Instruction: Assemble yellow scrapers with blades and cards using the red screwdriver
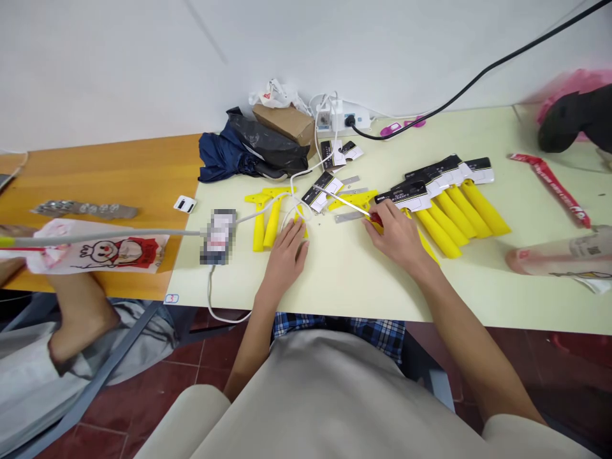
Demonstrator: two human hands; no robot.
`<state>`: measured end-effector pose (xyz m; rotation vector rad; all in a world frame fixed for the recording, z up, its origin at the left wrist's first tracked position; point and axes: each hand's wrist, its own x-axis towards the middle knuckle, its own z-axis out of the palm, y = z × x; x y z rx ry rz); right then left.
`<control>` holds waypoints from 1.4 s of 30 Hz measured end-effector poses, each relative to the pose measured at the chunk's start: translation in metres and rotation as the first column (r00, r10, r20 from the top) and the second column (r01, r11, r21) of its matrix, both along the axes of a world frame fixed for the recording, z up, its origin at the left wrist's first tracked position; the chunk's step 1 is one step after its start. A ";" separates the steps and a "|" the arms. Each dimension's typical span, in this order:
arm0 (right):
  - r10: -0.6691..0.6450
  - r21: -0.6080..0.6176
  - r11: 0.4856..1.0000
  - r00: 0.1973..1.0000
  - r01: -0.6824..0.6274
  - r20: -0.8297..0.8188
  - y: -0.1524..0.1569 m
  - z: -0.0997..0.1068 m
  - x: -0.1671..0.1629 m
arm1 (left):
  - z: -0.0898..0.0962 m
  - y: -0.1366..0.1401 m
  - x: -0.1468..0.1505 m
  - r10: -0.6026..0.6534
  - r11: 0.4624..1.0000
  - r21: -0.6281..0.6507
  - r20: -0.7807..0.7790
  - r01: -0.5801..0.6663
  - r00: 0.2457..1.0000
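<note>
My left hand (284, 255) lies with stretched fingers over a yellow scraper handle (306, 233), which is mostly hidden beneath them. Two more yellow scraper handles (266, 223) lie just left of it. My right hand (399, 239) is closed around the red grip of a screwdriver (347, 203). Its thin shaft points left, its tip over a black-and-white card (321, 191). Behind the shaft lies a yellow scraper head (354, 200). Near it are flat metal blades (348, 217). To the right, several yellow scrapers (456, 220) with black-and-white cards on their ends lie in a row.
A white cable loops over the yellow pieces from a power strip (354, 120). A phone (218, 236) lies to the left. At the back are a navy umbrella (220, 156) and a cardboard box (287, 124). A plastic cup (559, 255) lies right. Another person's arm (81, 306) is at left.
</note>
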<state>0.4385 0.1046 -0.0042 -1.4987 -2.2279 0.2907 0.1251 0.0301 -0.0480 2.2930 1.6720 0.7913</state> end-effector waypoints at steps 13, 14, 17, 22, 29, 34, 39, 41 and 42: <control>-0.080 0.103 0.988 0.947 0.117 -0.310 0.007 -0.005 0.001 | 0.034 -0.018 -0.024 0.214 0.908 0.322 0.193 -0.268 0.958; -0.073 0.113 0.986 0.931 0.121 -0.356 0.007 -0.004 0.001 | 0.036 -0.019 -0.027 0.252 0.892 0.326 0.219 -0.315 0.942; -0.057 0.130 0.982 0.878 0.134 -0.475 0.006 -0.005 -0.001 | 0.038 -0.019 -0.033 0.308 0.874 0.304 0.260 -0.380 0.915; -0.012 0.158 0.978 0.795 0.136 -0.606 0.005 -0.010 -0.001 | 0.034 -0.015 -0.040 0.386 0.872 0.202 0.280 -0.447 0.879; 0.032 0.157 0.983 0.750 0.096 -0.660 0.003 -0.004 -0.002 | 0.031 -0.008 -0.049 0.416 0.887 0.099 0.249 -0.450 0.875; 0.049 0.116 0.992 0.701 0.048 -0.711 0.003 0.003 -0.001 | 0.027 -0.005 -0.033 0.317 0.925 0.147 0.205 -0.349 0.926; 0.035 0.005 0.999 0.581 -0.053 -0.813 0.002 0.011 0.001 | 0.016 -0.003 -0.021 0.248 0.951 0.162 0.117 -0.264 0.962; -0.009 -0.053 0.995 0.470 -0.080 -0.883 0.004 0.012 0.002 | 0.013 -0.003 -0.019 0.250 0.951 0.166 0.088 -0.261 0.964; -0.035 -0.077 0.993 0.416 -0.085 -0.909 0.005 0.012 0.002 | 0.012 -0.003 -0.019 0.249 0.951 0.167 0.081 -0.259 0.965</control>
